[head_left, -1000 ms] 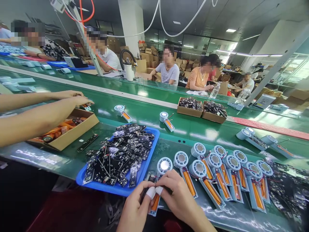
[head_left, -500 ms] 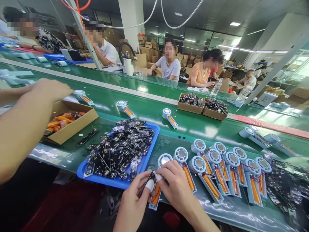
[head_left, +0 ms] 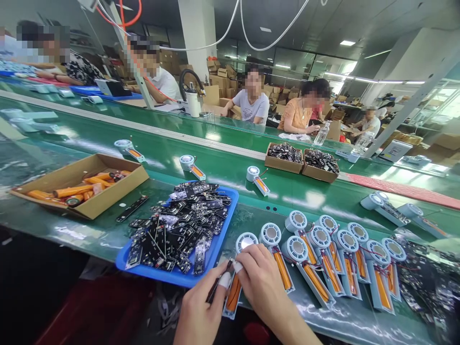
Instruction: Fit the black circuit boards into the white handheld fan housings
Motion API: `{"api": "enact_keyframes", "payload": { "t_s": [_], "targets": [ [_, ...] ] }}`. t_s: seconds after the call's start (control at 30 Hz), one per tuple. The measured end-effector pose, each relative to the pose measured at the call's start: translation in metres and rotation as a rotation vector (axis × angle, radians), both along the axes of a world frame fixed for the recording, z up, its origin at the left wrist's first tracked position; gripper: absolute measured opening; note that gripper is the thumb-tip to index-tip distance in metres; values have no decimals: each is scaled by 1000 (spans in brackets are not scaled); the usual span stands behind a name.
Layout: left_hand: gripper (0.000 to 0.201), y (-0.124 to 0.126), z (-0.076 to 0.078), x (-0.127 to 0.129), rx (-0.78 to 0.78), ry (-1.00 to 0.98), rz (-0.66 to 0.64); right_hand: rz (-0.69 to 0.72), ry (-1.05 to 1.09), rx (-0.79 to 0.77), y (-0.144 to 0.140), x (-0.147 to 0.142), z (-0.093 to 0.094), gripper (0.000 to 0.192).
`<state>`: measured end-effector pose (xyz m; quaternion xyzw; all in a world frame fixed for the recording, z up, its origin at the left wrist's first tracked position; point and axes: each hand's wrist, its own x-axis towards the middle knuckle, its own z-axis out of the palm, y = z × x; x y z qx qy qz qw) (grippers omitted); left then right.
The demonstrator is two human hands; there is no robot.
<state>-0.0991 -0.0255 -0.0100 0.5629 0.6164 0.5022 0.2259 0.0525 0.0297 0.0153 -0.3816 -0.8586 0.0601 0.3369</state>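
Observation:
My left hand (head_left: 201, 304) grips a narrow black circuit board (head_left: 212, 291) between thumb and fingers, the thumb tip wrapped in white. Close against it, my right hand (head_left: 264, 280) is pinched at the board's upper end, a white wrap on its thumb; what lies between those fingertips is hidden. Under both hands rests a light-blue handheld fan (head_left: 247, 240), partly covered, its open handle showing an orange battery (head_left: 233, 296). A blue tray (head_left: 230, 215) heaped with circuit boards sits to the left. Several similar open fans (head_left: 294, 250) with orange batteries lie to the right.
A cardboard box (head_left: 118, 191) of orange batteries stands at left, beside a single loose board (head_left: 132, 208). More boards (head_left: 427, 282) are piled at far right. Several fans (head_left: 253, 173) lie on the green belt (head_left: 223, 167). Beyond are two board-filled boxes (head_left: 319, 173) and several seated people.
Another person's arm over the battery box has gone from view. Fans on the belt have shifted slightly right. My hands stay together at the board, with the fingers closer around it.

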Motion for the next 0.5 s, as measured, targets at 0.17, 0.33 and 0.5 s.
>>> {"api": "enact_keyframes", "payload": {
  "t_s": [0.17,0.33,0.5],
  "targets": [
    [36,7,11,-13,-243,-206,-143,115,29,-226,9,9,9,23],
    [35,12,12,-13,-249,-213,-186,92,44,-256,8,6,9,24],
    [37,11,8,-15,-280,-172,-182,73,202,-304,5,15,13,22]
  ]
}}
